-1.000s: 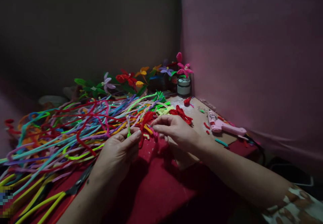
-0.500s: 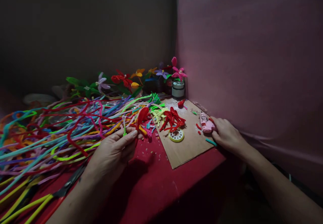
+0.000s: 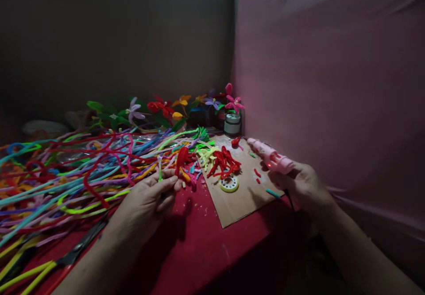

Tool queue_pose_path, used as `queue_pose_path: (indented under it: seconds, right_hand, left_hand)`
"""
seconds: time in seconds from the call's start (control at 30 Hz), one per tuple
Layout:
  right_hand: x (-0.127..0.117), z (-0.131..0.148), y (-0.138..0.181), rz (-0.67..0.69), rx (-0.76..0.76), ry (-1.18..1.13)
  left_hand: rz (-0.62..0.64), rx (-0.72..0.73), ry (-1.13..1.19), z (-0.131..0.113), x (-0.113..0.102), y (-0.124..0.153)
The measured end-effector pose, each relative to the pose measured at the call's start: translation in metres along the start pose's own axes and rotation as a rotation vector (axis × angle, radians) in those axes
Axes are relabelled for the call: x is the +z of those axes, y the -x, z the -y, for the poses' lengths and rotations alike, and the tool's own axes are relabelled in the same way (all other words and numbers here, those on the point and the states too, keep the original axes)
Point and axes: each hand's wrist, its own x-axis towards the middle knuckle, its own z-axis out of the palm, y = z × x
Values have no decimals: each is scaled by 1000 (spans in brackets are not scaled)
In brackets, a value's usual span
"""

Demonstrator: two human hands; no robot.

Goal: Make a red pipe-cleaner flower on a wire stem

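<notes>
My left hand (image 3: 149, 199) pinches a looped red pipe-cleaner petal (image 3: 181, 160) between thumb and fingers. A short green and white pipe-cleaner piece (image 3: 160, 168) also stands up from the same fingers. On the other side, my right hand (image 3: 307, 184) is closed round a pink hot glue gun (image 3: 272, 156) with a small red light glowing on it. Its nozzle points up and to the left, above the cardboard sheet (image 3: 232, 208). Beneath it lie small red bits (image 3: 257, 175) and a teal piece (image 3: 272, 193).
Red pipe-cleaner pieces (image 3: 226, 162) and a yellow-rimmed white disc (image 3: 228, 183) rest on the cardboard. Many coloured pipe cleaners (image 3: 76, 166) cover the left side, with yellow-handled scissors (image 3: 53, 266) near my left forearm. Finished flowers (image 3: 162, 106) and a jar (image 3: 232, 124) stand behind.
My right hand has lifted the glue gun off the cardboard and turned it, showing its red light. My left hand still holds the red petal, almost unmoved.
</notes>
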Motion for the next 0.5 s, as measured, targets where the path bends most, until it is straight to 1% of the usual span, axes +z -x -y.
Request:
queue_pose_path:
  seconds: [0.07, 0.13, 0.2, 0.33, 0.4, 0.5]
  right_hand:
    - [13, 7, -3, 81, 53, -111]
    - [25, 12, -4, 128, 67, -209]
    - [36, 18, -5, 180, 54, -319]
    - [52, 28, -9, 350, 29, -528]
    - [60, 35, -13, 372, 27, -563]
    - [74, 49, -23, 361, 4, -586]
  left_hand:
    - [-16, 14, 19, -2, 0, 0]
    - [-17, 24, 28, -3, 0, -1]
    - [-12, 35, 30, -3, 0, -1]
    - [-4, 96, 40, -4, 1, 2]
    - [-18, 136, 48, -4, 2, 4]
    - [-58, 180, 59, -6, 4, 7]
